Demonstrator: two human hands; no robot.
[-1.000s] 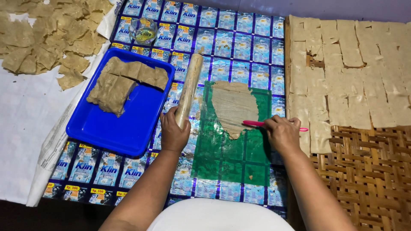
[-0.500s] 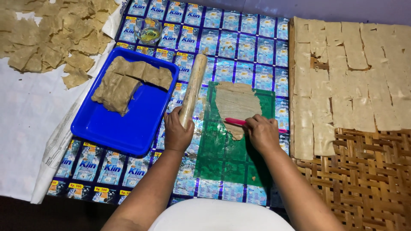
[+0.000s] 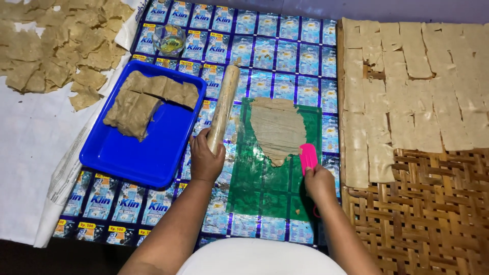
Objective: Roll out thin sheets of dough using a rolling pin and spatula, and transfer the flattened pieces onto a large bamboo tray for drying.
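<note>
My left hand (image 3: 206, 161) grips the near end of a dough-coated rolling pin (image 3: 223, 106) that lies on the printed plastic mat. My right hand (image 3: 319, 184) holds a pink scraper (image 3: 307, 157) upright at the right edge of a thin, flattened sheet of tan dough (image 3: 277, 128). That sheet lies on a green plastic sheet (image 3: 265, 191) in front of me. The scraper's blade touches the green sheet just right of the dough's lower tip.
A blue tray (image 3: 147, 153) at left holds thick dough slabs (image 3: 145, 99). A small glass bowl (image 3: 168, 40) stands behind it. Dried pieces (image 3: 61, 46) lie on white paper far left. Cut dough rectangles (image 3: 412, 86) cover a woven bamboo mat (image 3: 438, 214) at right.
My right hand turned the pink scraper from lying across the dough's lower edge to upright and moved it to the dough's right side. The left hand stayed on the rolling pin.
</note>
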